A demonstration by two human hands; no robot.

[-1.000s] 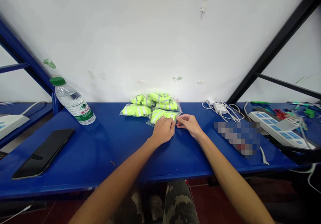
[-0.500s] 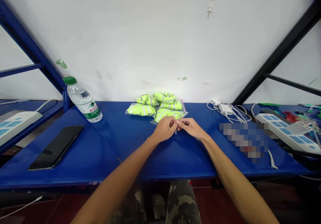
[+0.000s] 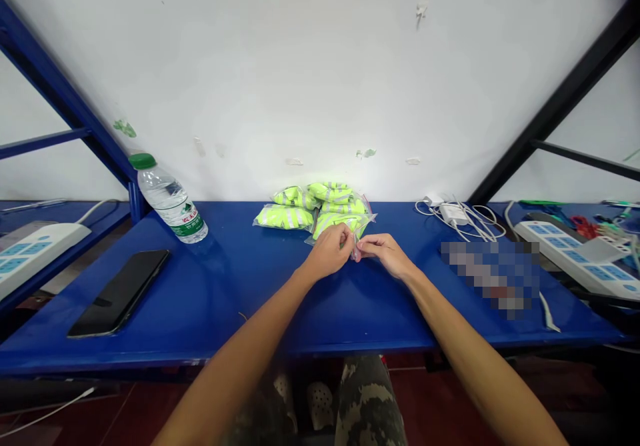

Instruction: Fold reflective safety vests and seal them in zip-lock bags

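Observation:
A clear zip bag [image 3: 340, 224] holding folded neon-yellow reflective fabric lies at the front of a small pile on the blue shelf [image 3: 240, 286]. My left hand [image 3: 327, 253] and my right hand [image 3: 385, 255] meet at its near right corner, both pinching the thin plastic edge [image 3: 356, 249] between fingertips. Behind it lie similar bags of neon-yellow fabric, one at the left [image 3: 284, 217] and others heaped at the back [image 3: 333, 196]. The fingers hide part of the front bag.
A water bottle [image 3: 171, 207] lies tilted at the left, near a black phone [image 3: 119, 293]. White cables and a charger [image 3: 453, 215] sit by the wall. White power strips stand at both sides [image 3: 575, 259] [image 3: 37, 253]. A pixelated patch [image 3: 490, 279] covers something at the right.
My hands have drawn closer together on the bag's edge, and my left fingers have lifted slightly. The whole scene has shifted a little in view as my head moved.

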